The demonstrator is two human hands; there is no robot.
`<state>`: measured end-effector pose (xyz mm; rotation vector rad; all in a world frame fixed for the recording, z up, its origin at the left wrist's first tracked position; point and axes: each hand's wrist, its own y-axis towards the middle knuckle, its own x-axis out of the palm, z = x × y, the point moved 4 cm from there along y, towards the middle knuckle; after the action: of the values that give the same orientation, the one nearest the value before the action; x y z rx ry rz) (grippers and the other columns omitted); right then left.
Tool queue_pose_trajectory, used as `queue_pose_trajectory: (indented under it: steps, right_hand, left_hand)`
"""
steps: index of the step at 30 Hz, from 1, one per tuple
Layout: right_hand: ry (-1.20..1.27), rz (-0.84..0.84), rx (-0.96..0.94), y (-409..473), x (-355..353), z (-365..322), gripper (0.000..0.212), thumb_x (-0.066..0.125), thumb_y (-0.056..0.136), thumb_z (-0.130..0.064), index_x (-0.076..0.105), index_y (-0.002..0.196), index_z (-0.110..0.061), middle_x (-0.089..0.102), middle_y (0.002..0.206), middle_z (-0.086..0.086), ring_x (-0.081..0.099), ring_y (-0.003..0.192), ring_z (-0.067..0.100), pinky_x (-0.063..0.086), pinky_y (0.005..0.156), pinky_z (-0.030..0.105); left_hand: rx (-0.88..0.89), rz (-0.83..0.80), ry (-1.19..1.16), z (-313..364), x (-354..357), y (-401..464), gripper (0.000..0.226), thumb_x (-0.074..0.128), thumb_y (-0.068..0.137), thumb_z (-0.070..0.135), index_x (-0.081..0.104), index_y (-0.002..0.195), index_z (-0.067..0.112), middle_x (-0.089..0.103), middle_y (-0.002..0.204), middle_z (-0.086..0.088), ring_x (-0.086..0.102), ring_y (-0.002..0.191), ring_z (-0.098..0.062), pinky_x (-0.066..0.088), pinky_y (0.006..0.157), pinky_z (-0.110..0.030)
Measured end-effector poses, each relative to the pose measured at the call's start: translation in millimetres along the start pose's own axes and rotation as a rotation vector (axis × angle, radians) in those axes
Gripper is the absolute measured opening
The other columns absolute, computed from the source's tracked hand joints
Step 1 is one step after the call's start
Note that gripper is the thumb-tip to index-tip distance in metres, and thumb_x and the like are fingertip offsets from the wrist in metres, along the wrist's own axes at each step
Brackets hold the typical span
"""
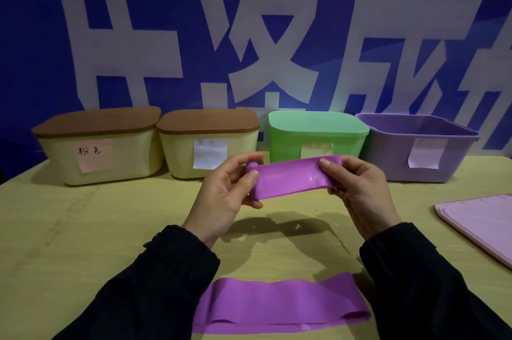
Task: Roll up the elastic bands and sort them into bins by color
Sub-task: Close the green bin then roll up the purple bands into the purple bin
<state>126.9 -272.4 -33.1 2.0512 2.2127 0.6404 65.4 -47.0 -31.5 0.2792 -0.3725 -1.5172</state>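
Nearest to us, a second purple band point(279, 305) is lying flat on the table point(83, 229), between our two dark sleeves and untouched.

Above it, we are holding the purple band point(288, 180) in the air over the table, stretched sideways between both hands. Our left hand point(224, 192) is gripping the left end, thumb pressed on the front face and fingers point(250, 158) curled behind, where the edge is beginning to curl into a roll. Our right hand point(357, 187) is pinching the right end, thumb on top and the other fingers wrapped underneath. We are judging that the rolling is only starting.

The risk we are seeing is in the tension: the band is slick and springy, so if either thumb is easing off, the end is likely to snap away and the small curl at the left is going to unwind. Rolling in the air also invites a crooked, cone-shaped roll.

Off to the right, a pink tray point(482, 226) is lying at the table edge.

Farthest away, four bins are standing in a row against the blue wall: a cream bin with a pink note point(102, 154), a second cream bin point(207, 151), a green bin point(315, 137), and the purple bin point(415, 151). The first three are lidded; the purple one is open. Its label is unreadable to us, so we are matching by colour alone, and that could mislead us.
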Motion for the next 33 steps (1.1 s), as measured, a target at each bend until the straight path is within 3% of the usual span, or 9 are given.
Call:
queue_pose_trajectory:
  steps: [5,10,15,20,23,27,30,33]
  right_hand:
    - [0.004,0.000,-0.010,-1.4,-0.5,-2.1,0.019,0.077,0.077,-0.020,0.077,0.091,-0.007,0.063,0.080,0.012,0.051,0.066,0.015,0.041,0.055,0.024]
    - [0.015,0.006,0.019,-0.5,-2.3,-1.8,0.025,0.077,0.076,-0.023,0.075,0.095,-0.006,0.065,0.079,0.007,0.053,0.066,0.012,0.041,0.057,0.024]
    - [0.039,0.010,0.045,2.0,-7.7,-3.4,0.027,0.078,0.074,-0.022,0.076,0.095,-0.005,0.067,0.073,0.004,0.053,0.062,0.012,0.045,0.054,0.020]
    - [0.064,0.016,0.045,1.2,-4.8,-4.2,0.024,0.077,0.076,-0.020,0.076,0.096,-0.005,0.068,0.074,0.005,0.054,0.062,0.011,0.045,0.054,0.019]
    - [0.063,0.012,0.046,-0.4,-2.6,-3.7,0.024,0.077,0.076,-0.020,0.076,0.096,-0.006,0.068,0.075,0.006,0.055,0.064,0.012,0.044,0.056,0.020]
    - [0.047,0.003,0.027,-2.4,-0.4,-3.5,0.026,0.077,0.075,-0.023,0.076,0.095,-0.007,0.068,0.079,0.008,0.054,0.068,0.015,0.042,0.060,0.025]
    - [0.007,-0.007,0.012,-4.1,3.4,-1.8,0.025,0.079,0.073,-0.025,0.077,0.092,-0.008,0.066,0.079,0.011,0.053,0.069,0.017,0.041,0.059,0.027]
    - [-0.014,-0.010,0.010,-5.4,6.0,-0.6,0.022,0.079,0.074,-0.026,0.078,0.090,-0.010,0.065,0.080,0.012,0.052,0.069,0.017,0.040,0.059,0.027]
  left_hand:
    - [0.013,0.037,0.067,-2.0,-4.8,0.4,0.012,0.069,0.094,0.011,0.065,0.099,0.021,0.065,0.087,0.006,0.049,0.052,-0.019,0.046,0.050,-0.029]
    - [-0.024,0.033,0.054,3.8,-3.4,-0.2,0.035,0.080,0.071,0.025,0.065,0.100,0.012,0.068,0.085,0.004,0.045,0.050,-0.020,0.045,0.046,-0.024]
    - [-0.043,-0.005,0.052,7.5,-5.8,0.7,0.042,0.079,0.072,0.024,0.072,0.113,0.020,0.069,0.092,-0.002,0.045,0.049,-0.015,0.045,0.046,-0.024]
    - [-0.063,-0.019,0.005,8.2,-1.0,-1.3,0.037,0.078,0.074,0.016,0.066,0.107,0.008,0.074,0.092,-0.003,0.065,0.067,-0.012,0.052,0.049,-0.023]
    - [-0.067,-0.020,-0.017,6.8,-1.4,-2.3,0.024,0.075,0.082,0.005,0.074,0.105,0.012,0.071,0.104,-0.004,0.073,0.083,-0.015,0.059,0.057,-0.027]
    - [-0.064,-0.051,-0.045,2.7,-0.3,-1.6,0.032,0.066,0.092,0.005,0.072,0.119,0.021,0.066,0.107,0.000,0.072,0.092,-0.018,0.062,0.065,-0.033]
    - [-0.032,-0.091,-0.007,-1.3,4.1,-2.3,0.029,0.056,0.101,0.004,0.073,0.114,0.024,0.063,0.103,-0.003,0.062,0.075,-0.017,0.056,0.059,-0.031]
    - [-0.009,-0.083,0.020,-1.9,3.7,-1.7,0.014,0.060,0.098,0.007,0.069,0.107,0.014,0.064,0.097,-0.006,0.050,0.057,-0.018,0.048,0.050,-0.027]
